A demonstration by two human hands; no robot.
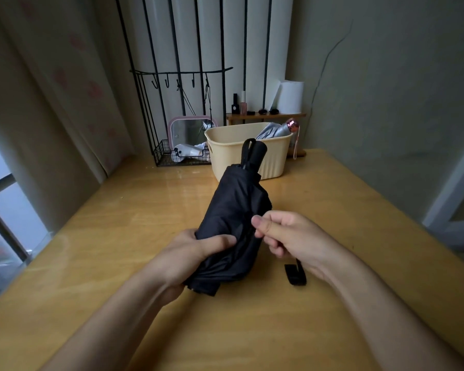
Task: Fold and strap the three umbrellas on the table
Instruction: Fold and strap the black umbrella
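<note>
So the left hand (196, 250) has its grip wrapped round the black umbrella (233, 210), up over the middle of the surface (118, 236), handle tipped toward the cream basket (273, 162). The right hand (289, 236) pinches the strap (296, 275), end dangling. Loads of bare wood either side, edges well apart from both.

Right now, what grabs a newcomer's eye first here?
A collapsed black fabric umbrella over the wooden table: the left hand grips its canopy, the right hand pinches its black strap. Behind stands a cream ribbed plastic basket holding a folded silver umbrella with a pink handle.
</note>
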